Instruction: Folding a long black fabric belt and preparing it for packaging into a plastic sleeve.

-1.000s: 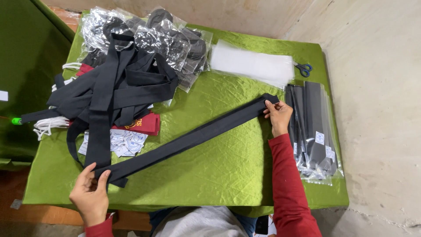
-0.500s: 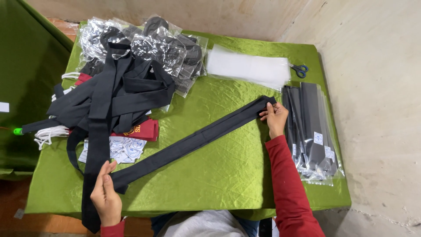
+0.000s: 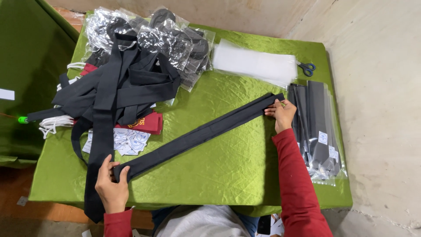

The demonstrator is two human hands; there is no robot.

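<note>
Left hand (image 3: 112,186) and right hand (image 3: 282,115) on black tie (image 3: 199,136) ends

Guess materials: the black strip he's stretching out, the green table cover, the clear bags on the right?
Black strip: looks like matte woven fabric, lying flat and limp between left hand and right hand. Green cover: probably satin-like cloth, sheeny, quilted creases. Bags: thin clear plastic film, glossy glare.
</note>
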